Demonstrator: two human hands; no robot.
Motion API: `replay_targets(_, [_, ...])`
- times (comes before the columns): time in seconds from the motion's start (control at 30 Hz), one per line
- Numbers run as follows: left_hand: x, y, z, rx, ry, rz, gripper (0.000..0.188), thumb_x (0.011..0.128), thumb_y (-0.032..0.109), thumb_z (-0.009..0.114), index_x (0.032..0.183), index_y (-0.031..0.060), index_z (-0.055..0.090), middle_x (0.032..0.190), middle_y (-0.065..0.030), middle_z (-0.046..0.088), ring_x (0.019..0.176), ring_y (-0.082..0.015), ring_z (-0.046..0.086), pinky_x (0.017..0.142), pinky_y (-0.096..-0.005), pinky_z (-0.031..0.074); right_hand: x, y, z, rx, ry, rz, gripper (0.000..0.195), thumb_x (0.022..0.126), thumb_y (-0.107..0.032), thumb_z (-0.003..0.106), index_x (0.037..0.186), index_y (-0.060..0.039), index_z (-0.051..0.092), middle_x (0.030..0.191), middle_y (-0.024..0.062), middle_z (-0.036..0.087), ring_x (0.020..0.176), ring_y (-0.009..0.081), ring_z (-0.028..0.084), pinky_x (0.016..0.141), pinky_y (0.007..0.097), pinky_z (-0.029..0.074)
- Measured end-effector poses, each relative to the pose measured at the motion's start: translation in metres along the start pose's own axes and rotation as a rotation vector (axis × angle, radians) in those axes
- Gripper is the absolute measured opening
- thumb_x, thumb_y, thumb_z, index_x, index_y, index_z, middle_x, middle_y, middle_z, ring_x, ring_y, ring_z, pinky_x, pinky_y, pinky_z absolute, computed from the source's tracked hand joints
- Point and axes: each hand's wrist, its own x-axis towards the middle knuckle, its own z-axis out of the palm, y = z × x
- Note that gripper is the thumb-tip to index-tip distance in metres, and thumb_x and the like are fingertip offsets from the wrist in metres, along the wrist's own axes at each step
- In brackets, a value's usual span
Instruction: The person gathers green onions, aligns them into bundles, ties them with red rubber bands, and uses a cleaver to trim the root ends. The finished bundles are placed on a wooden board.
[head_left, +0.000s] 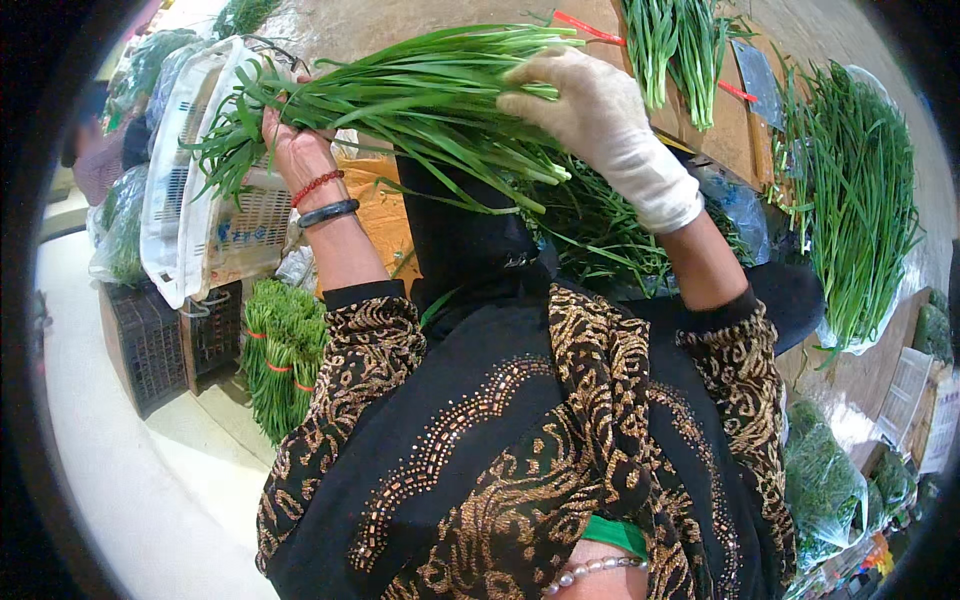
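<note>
My left hand (289, 142), bare with a red bead bracelet and a dark bangle, grips a loose bunch of garlic chives (420, 97) near its leafy end. The pale stem ends point right. There my right hand (592, 112), in a white knit glove, is at the stems with its thumb and forefinger apart. Some stem ends show in that gap; whether the fingers pinch any I cannot tell. Below the bunch, more loose chives (615, 232) lie beside my dark-clothed leg.
Tied chives (675, 60) lie on a wooden board near a cleaver (759, 86). A large chive heap (862, 202) rests on plastic at right. White plastic baskets (187, 172) stand left, above dark crates (150, 345) and banded green bundles (281, 360). A person (101, 161) is at far left.
</note>
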Motion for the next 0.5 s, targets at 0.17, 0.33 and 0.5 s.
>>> replay_targets(0.17, [-0.012,-0.004,0.001,0.183,0.076,0.145,0.016,0.087,0.025,0.066,0.095,0.0113,0.067,0.093,-0.0104,0.071,0.086,-0.0299,0.068,0.079,-0.0519,0.057,0.009,0.017,-0.006,0.76,-0.005,0.449,0.025,0.097,-0.029,0.067,0.105,-0.0052,0.073,0.085,0.002,0.073,0.068,0.0108,0.059,0.065,0.0263,0.05])
replay_targets(0.33, [0.005,-0.003,-0.01,0.046,0.06,0.032,0.019,0.086,0.022,0.066,0.097,0.0065,0.068,0.093,-0.0125,0.071,0.087,-0.0307,0.068,0.081,-0.0496,0.057,-0.005,0.048,-0.023,0.974,0.071,0.51,0.024,0.104,-0.022,0.058,0.112,-0.0018,0.068,0.087,0.0002,0.068,0.071,0.0046,0.057,0.068,0.0196,0.049])
replay_targets(0.5, [0.046,0.021,-0.058,-0.1,0.009,-0.069,0.019,0.084,0.018,0.067,0.096,0.0027,0.066,0.092,-0.0136,0.07,0.084,-0.0308,0.067,0.079,-0.0476,0.058,0.009,-0.003,-0.033,0.296,-0.312,0.203,0.051,0.087,-0.039,0.078,0.12,-0.0029,0.064,0.095,0.0027,0.066,0.086,0.0151,0.064,0.077,0.0273,0.052])
